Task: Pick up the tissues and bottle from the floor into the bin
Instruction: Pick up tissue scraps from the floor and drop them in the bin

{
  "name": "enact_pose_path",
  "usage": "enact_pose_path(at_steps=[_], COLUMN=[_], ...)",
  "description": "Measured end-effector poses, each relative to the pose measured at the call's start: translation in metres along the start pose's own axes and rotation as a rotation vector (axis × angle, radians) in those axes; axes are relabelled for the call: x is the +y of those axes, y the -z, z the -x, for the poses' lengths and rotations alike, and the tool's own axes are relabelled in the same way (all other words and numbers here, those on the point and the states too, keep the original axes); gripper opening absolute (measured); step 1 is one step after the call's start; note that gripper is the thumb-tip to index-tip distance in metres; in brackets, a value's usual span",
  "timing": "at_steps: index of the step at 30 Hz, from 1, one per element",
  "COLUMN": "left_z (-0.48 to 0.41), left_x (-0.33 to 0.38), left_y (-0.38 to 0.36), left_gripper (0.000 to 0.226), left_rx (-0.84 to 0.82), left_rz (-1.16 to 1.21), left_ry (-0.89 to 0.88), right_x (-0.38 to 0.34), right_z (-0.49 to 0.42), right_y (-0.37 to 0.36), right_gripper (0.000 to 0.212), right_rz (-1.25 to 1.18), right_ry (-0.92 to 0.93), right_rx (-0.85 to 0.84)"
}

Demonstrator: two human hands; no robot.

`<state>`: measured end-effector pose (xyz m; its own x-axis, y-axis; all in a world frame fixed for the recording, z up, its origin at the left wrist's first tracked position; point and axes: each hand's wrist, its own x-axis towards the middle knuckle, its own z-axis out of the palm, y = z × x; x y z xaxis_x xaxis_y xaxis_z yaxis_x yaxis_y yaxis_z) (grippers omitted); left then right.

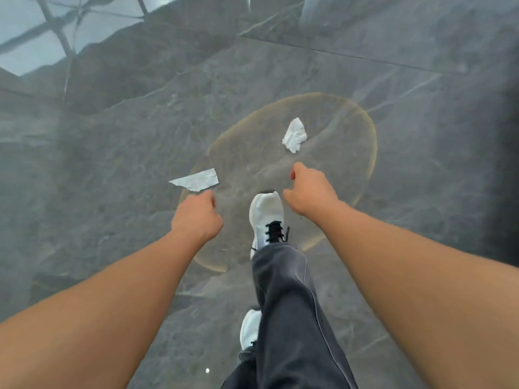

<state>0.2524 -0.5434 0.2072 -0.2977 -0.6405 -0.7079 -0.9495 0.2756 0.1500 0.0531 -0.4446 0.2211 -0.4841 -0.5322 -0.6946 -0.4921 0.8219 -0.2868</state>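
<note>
- The grey marble floor [118,153] fills your view.
- Your left hand [196,217] and right hand [311,189] both hang loosely curled, holding nothing.
- One flat tissue [196,180] lies at 12 o'clock of your left hand; one crumpled tissue [294,135] at 12 o'clock of your right.

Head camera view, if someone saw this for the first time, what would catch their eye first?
Two white tissues on the dark marble floor: a flat one just beyond the left hand, and a crumpled one beyond the right hand. Both hands reach forward and down, holding nothing. Between them a white shoe steps onto a round, tan-edged mark on the floor.
</note>
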Motion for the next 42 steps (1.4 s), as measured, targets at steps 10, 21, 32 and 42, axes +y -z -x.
enact_pose_path(at_steps=[10,21,32,42], left_z=[-0.219,-0.261,-0.159,0.068], left_x=[-0.014,-0.033,0.081,0.159], left_y=[-0.097,-0.107,-0.030,-0.051], left_gripper=[0.064,0.014,0.020,0.013], left_rx=[0.057,0.034,0.005,0.022], left_rz=[0.140,0.115,0.034,-0.073], left_ry=[0.249,0.205,-0.153,-0.469], right_x=[0.003,0.054,0.044,0.145], right_z=[-0.270,-0.305,-0.157,0.109], right_y=[-0.078,-0.081,-0.046,-0.027], right_gripper=[0.056,0.016,0.013,0.011], right_rz=[0.101,0.096,-0.169,-0.335], right_ry=[-0.099,-0.008,0.004,-0.160], right_rx=[0.056,0.021,0.133,0.292])
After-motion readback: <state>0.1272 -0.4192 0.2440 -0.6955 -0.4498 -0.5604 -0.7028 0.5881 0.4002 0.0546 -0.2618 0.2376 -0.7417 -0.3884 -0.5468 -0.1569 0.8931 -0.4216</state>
